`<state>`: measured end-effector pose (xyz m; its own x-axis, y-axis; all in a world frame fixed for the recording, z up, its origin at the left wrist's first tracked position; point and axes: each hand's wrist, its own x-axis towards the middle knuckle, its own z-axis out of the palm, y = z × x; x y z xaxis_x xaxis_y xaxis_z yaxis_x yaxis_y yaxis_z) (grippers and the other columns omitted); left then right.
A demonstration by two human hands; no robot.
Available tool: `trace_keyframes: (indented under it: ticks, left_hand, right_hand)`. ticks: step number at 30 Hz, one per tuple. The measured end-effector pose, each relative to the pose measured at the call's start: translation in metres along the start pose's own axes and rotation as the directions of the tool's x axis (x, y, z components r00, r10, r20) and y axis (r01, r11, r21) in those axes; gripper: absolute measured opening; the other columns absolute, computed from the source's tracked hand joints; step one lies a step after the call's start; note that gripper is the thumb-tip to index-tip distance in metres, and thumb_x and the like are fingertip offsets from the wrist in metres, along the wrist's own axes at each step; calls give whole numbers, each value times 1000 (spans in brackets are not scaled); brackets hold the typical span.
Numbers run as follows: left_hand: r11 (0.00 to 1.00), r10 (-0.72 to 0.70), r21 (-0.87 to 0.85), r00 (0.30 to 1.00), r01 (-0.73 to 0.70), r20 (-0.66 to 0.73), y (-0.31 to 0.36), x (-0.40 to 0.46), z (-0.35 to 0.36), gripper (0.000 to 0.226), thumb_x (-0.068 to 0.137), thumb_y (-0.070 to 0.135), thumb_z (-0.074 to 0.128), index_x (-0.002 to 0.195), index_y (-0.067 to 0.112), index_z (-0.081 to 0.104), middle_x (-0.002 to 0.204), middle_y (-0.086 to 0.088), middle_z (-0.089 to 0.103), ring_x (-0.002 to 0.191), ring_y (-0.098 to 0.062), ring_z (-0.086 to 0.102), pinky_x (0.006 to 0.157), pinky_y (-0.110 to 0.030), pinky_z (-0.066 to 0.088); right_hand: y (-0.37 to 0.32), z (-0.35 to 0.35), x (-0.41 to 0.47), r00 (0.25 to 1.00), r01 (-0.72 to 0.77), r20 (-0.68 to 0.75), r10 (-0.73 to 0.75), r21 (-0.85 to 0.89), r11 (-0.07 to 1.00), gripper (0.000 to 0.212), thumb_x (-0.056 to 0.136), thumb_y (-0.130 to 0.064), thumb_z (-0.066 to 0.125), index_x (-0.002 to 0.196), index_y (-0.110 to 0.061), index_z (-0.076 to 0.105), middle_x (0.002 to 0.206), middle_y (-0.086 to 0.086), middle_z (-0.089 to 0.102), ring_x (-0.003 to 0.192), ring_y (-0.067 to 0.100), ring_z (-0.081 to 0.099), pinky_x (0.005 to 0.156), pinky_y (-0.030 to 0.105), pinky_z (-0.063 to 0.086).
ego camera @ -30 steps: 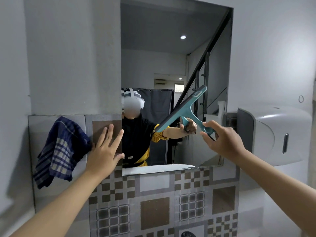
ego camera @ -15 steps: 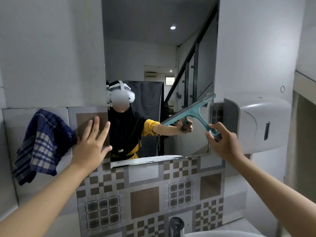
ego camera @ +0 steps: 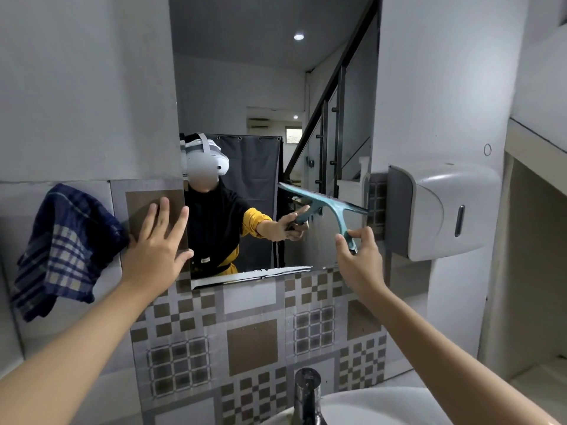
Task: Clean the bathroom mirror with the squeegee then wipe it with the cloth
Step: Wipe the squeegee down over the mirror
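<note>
The mirror (ego camera: 270, 87) is set in the wall ahead, above patterned tiles. My right hand (ego camera: 359, 262) pinches the handle of a teal squeegee (ego camera: 333, 207), whose blade lies against the mirror's lower right part, sloping down to the right. My left hand (ego camera: 156, 250) presses flat, fingers spread, on the tiled wall just left of the mirror's edge. A blue checked cloth (ego camera: 64, 250) hangs on the wall to the left of that hand, touching its heel. The mirror reflects a person holding the squeegee.
A white dispenser (ego camera: 441, 210) is mounted on the wall right of the mirror, close to the squeegee's blade end. Below, a chrome tap (ego camera: 306, 394) rises over a white basin (ego camera: 362, 409). A ledge (ego camera: 534, 148) runs along the right wall.
The squeegee has slid down and to the right across the mirror, and its blade has tipped from rising rightward to sloping down rightward. The view dropped, bringing tap and basin in. My left hand stayed flat on the wall.
</note>
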<state>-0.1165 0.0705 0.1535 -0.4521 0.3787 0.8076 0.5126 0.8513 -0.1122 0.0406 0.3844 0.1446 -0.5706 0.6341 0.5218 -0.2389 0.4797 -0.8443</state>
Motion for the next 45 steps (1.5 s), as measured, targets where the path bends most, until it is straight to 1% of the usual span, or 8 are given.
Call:
trace_keyframes:
  ticks: [7,12,15,18,23,31,36,45]
  left_hand:
    - [1000,-4,1,1000,4,3,1,0,-2,91,77,31,71,147,20,14,154,-18,11,141,-36,9,87,-67,44]
    - [999,35,-11,999,-34,25,-1,-8,-4,97,70,34,76,146,18,19,153,-21,14,139,-39,14,84,-61,49]
    - [997,70,-27,997,-69,33,-4,-19,-2,101,65,33,81,146,18,22,152,-21,14,139,-38,14,91,-54,45]
    - [997,68,-26,997,-67,34,-6,-25,1,99,67,36,79,146,20,21,153,-19,11,140,-36,11,98,-51,37]
    - [998,57,-38,998,-56,34,-6,-27,4,96,72,37,74,147,22,16,155,-16,4,141,-33,4,95,-51,42]
    - [994,56,-97,998,-55,7,-6,-28,8,98,69,35,78,146,21,19,155,-17,4,141,-34,4,98,-51,38]
    - [993,68,-99,998,-68,-5,-6,-28,8,99,68,36,78,146,20,19,155,-18,5,141,-34,5,99,-50,37]
    - [995,63,-75,997,-66,-35,-6,-34,15,93,69,37,76,145,21,24,153,-20,11,140,-36,12,92,-55,47]
  right_hand:
    - [-32,38,-21,970,-240,24,242,267,933,21,96,-34,50,107,-17,42,70,6,51,40,15,41,38,24,35]
    - [-61,70,-45,942,-322,61,331,454,831,17,98,-28,50,102,-16,39,88,10,50,53,19,49,33,19,40]
    - [-72,94,-58,936,-334,74,344,491,804,19,97,-29,51,99,-17,36,86,12,53,63,27,54,41,25,49]
    - [-79,116,-73,945,-305,43,324,475,826,22,96,-32,52,101,-17,37,80,8,53,62,24,55,58,41,54]
    - [-86,143,-96,968,-238,32,249,433,870,22,96,-32,52,101,-18,37,82,5,55,63,18,53,59,36,48]
    - [-78,154,-109,991,-125,7,130,341,932,20,96,-29,54,103,-17,39,73,-1,50,57,11,48,43,15,38]
    - [-70,164,-117,996,-87,31,81,327,941,20,95,-29,56,99,-25,37,68,4,55,52,17,50,45,24,39]
    - [-57,155,-121,994,93,31,-103,233,968,21,93,-22,60,100,-16,41,59,-6,42,40,0,41,40,16,34]
